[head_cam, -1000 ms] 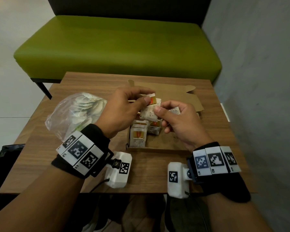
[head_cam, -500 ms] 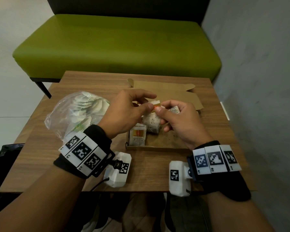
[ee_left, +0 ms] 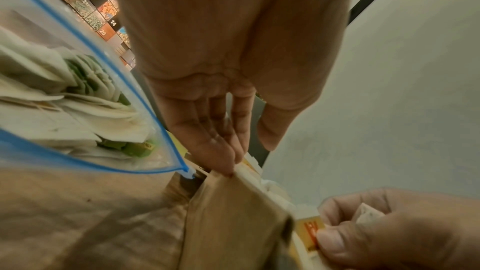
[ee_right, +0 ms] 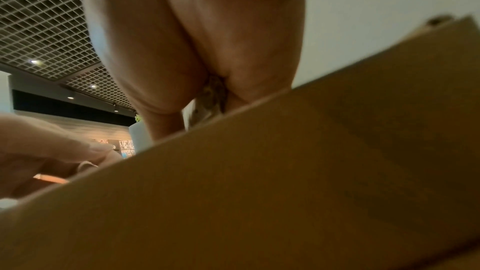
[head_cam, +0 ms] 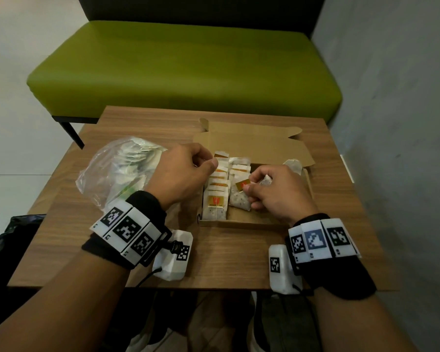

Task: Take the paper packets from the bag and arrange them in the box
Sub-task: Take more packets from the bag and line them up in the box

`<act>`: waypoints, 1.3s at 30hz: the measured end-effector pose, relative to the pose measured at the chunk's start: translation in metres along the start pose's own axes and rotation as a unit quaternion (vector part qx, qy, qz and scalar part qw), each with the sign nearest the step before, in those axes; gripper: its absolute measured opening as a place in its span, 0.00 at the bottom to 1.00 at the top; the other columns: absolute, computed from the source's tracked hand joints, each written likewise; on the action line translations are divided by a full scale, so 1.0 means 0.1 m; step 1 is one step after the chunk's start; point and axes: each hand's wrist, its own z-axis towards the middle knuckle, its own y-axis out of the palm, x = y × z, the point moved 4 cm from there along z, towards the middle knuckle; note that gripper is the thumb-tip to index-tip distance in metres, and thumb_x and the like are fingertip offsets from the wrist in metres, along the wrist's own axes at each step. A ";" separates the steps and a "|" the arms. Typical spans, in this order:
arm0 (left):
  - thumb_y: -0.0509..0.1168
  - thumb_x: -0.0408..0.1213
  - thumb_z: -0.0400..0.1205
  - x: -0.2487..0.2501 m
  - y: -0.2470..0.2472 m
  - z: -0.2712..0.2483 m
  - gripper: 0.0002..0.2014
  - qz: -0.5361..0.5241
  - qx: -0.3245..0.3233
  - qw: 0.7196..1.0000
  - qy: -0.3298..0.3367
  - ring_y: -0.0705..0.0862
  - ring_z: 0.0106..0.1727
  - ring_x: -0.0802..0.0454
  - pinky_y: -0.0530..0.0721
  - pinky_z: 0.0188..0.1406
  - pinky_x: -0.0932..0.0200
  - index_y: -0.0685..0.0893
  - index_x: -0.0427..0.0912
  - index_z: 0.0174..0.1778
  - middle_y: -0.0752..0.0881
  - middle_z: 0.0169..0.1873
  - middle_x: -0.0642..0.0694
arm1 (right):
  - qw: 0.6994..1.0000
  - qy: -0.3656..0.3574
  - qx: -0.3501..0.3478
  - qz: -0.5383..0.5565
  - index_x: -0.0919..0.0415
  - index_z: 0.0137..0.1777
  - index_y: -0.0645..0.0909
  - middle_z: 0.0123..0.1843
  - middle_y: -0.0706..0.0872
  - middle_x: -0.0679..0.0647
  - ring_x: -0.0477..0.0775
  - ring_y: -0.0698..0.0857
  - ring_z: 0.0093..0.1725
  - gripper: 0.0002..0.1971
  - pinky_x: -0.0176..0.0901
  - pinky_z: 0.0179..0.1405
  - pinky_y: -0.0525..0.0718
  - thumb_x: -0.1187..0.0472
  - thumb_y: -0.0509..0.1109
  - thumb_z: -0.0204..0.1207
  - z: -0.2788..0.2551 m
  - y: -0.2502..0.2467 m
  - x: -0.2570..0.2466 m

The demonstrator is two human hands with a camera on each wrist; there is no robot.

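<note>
An open cardboard box holds two rows of white paper packets with orange tags. My right hand pinches one packet by its orange tag at the front of the right row. A second packet is tucked in its fingers. My left hand rests its fingertips on top of the left row, thumb apart, holding nothing. The clear zip bag with more packets lies left of the box. In the right wrist view the box wall hides most of the hand.
The box lid lies open towards the back. One loose packet leans at the box's far right corner. A green bench stands behind the wooden table, a grey wall runs along the right, and a black bag sits low on the left.
Both hands held one packet above the box. The left hand let go and dropped onto the left row, while the right hand lowered the packet into the right row.
</note>
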 end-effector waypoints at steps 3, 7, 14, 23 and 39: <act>0.68 0.48 0.83 -0.01 0.00 0.01 0.09 -0.006 0.000 1.000 -0.004 0.85 0.43 0.58 0.86 0.43 0.57 0.87 0.48 0.54 0.86 0.42 0.55 | 1.000 0.007 0.012 0.015 0.60 0.47 0.85 0.40 0.93 0.58 0.52 0.93 0.36 0.02 0.47 0.40 0.94 0.64 0.76 0.79 0.03 0.03 0.00; 0.68 0.47 0.83 -0.01 -0.01 0.02 0.10 -0.016 -0.004 1.000 -0.007 0.86 0.42 0.55 0.90 0.47 0.51 0.87 0.47 0.54 0.87 0.43 0.54 | 1.000 0.000 0.023 0.021 0.62 0.46 0.85 0.41 0.92 0.59 0.55 0.94 0.40 0.03 0.50 0.42 0.94 0.67 0.75 0.79 0.05 0.05 -0.04; 0.68 0.48 0.83 0.01 -0.01 0.01 0.09 -0.002 -0.006 1.000 -0.004 0.86 0.42 0.57 0.88 0.44 0.54 0.87 0.48 0.54 0.88 0.43 0.53 | 0.999 0.008 0.021 0.022 0.58 0.46 0.86 0.41 0.92 0.55 0.50 0.93 0.36 0.03 0.49 0.42 0.94 0.63 0.78 0.78 0.02 0.03 -0.04; 0.67 0.54 0.83 0.35 -0.05 -0.12 0.13 -0.002 -0.021 0.994 0.109 0.84 0.46 0.66 0.80 0.40 0.68 0.86 0.54 0.60 0.86 0.48 0.60 | 0.932 0.002 -0.069 0.355 0.58 0.67 0.77 0.36 0.78 0.50 0.43 0.69 0.24 0.33 0.33 0.15 0.62 0.32 0.46 0.85 -0.03 -0.05 -0.24; 0.66 0.38 0.86 0.47 0.13 -0.19 0.04 -0.057 -0.115 0.975 0.181 0.80 0.38 0.63 0.74 0.34 0.72 0.82 0.44 0.46 0.82 0.40 0.57 | 0.930 0.012 -0.125 0.347 0.59 0.65 0.72 0.30 0.79 0.50 0.45 0.74 0.22 0.28 0.33 0.13 0.67 0.34 0.50 0.86 -0.11 0.10 -0.34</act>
